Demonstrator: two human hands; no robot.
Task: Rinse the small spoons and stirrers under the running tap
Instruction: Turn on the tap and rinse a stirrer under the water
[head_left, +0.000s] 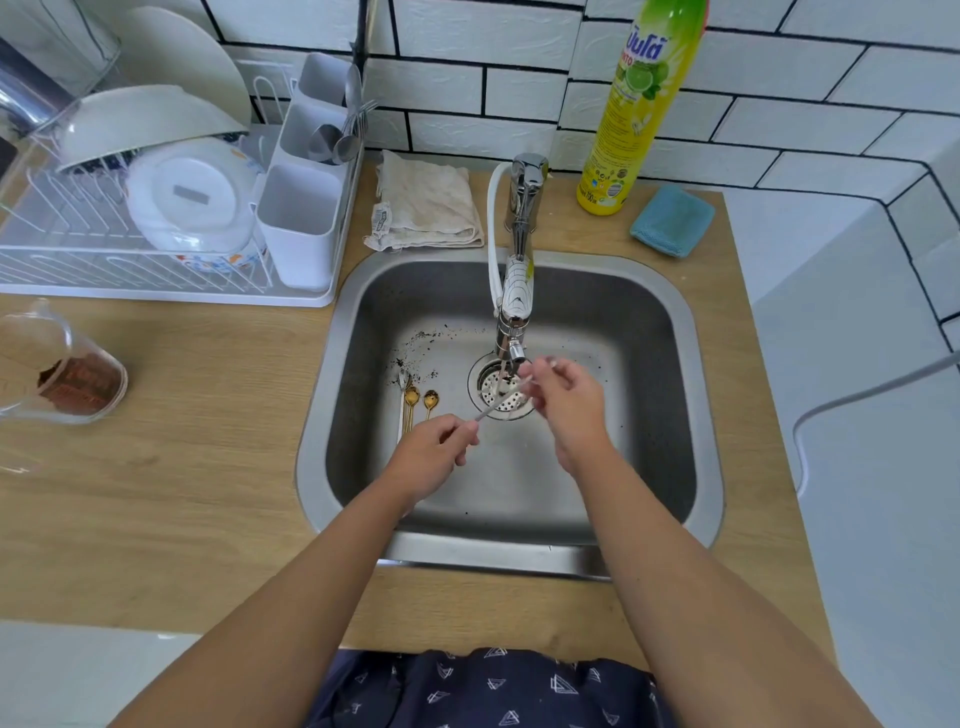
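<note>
Sink (670, 395) basin holds both hands under the tap (514, 312). Left hand (428, 452) pinches the near end of a thin stirrer (501, 400); right hand (563, 395) fingers curl round its far end at the spout. Three small spoons (415, 400) lie left of the drain. Yellow bottle (639, 114) lettering is unreadable apart from "700".

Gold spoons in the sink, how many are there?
2: one gold spoon beside a silver utensil, another just right of it, left of the drain. Handles partly hidden by the left hand.

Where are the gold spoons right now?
In the head view, the gold spoons lie on the sink floor, left of the drain, just beyond the left hand.
</note>
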